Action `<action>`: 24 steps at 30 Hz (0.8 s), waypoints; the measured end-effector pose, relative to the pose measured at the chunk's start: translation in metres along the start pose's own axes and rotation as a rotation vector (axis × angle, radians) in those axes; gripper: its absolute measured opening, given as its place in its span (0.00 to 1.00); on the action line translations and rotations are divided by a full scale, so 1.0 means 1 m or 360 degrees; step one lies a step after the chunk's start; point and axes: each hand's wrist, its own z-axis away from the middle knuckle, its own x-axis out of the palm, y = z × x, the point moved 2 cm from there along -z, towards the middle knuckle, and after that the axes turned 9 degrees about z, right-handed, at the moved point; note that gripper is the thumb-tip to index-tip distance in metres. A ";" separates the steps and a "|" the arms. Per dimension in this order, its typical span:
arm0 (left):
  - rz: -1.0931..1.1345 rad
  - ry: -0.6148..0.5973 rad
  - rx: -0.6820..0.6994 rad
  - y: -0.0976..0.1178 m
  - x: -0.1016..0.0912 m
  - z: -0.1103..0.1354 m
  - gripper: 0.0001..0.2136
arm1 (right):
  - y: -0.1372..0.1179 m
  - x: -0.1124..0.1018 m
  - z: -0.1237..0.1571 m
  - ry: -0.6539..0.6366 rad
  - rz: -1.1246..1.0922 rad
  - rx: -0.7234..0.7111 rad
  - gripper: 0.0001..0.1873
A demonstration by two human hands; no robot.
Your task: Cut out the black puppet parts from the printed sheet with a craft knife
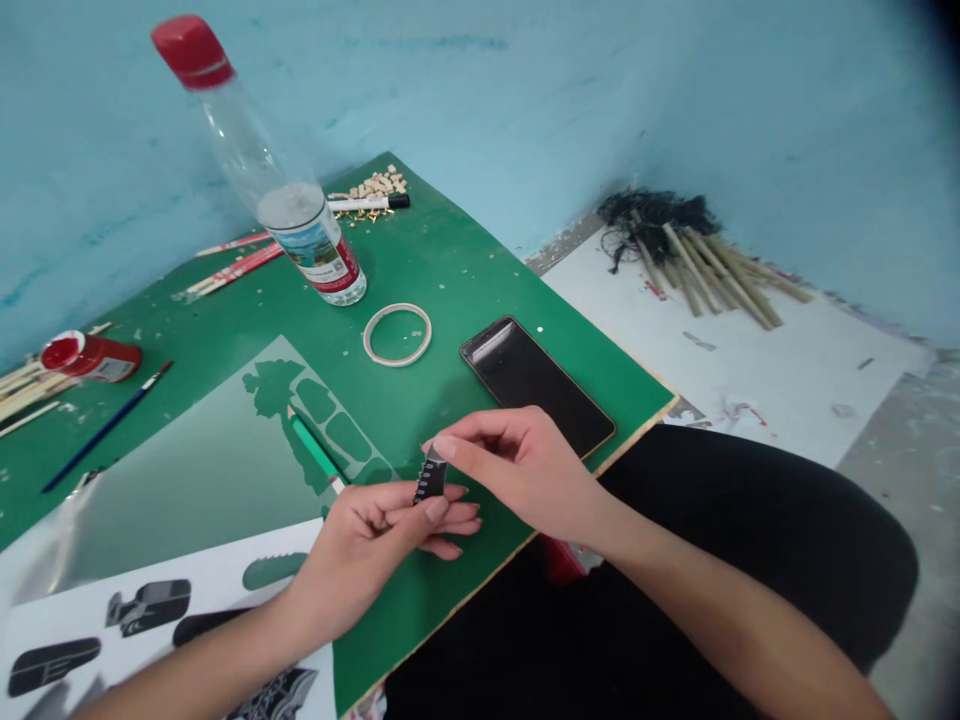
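Observation:
Between my hands is a small black paper cutout (pixel 430 479) with a row of notches along one side. My left hand (pixel 375 530) pinches its lower end between thumb and fingers. At the upper end, the thumb and fingertips of my right hand (pixel 517 455) close on it. A printed white sheet (pixel 217 565) with dark shapes and a notched hole lies under my left forearm. Beyond it rests a translucent sheet (pixel 202 470) with cut-out openings. A green pencil (pixel 315 447) lies across that sheet, its near end close to my left hand.
On the green table (pixel 450 270) are a phone (pixel 536 385), a tape roll (pixel 397 335), a tall red-capped bottle (pixel 300 230), a marker (pixel 367 203), a red paint jar (pixel 94 357) and a blue paintbrush (pixel 109 425). Several sticks (pixel 720 270) lie on the floor, right.

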 end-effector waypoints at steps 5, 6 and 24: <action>-0.0005 -0.0004 -0.0003 -0.001 -0.001 0.000 0.12 | 0.000 0.000 0.000 -0.0003 -0.0004 0.0015 0.13; -0.0007 -0.0005 -0.0001 -0.002 -0.001 0.000 0.12 | 0.000 0.000 0.000 -0.0002 -0.0007 0.0019 0.13; -0.0053 0.0005 -0.0011 -0.001 0.000 0.002 0.13 | -0.001 0.001 -0.001 -0.0032 0.0024 0.0015 0.18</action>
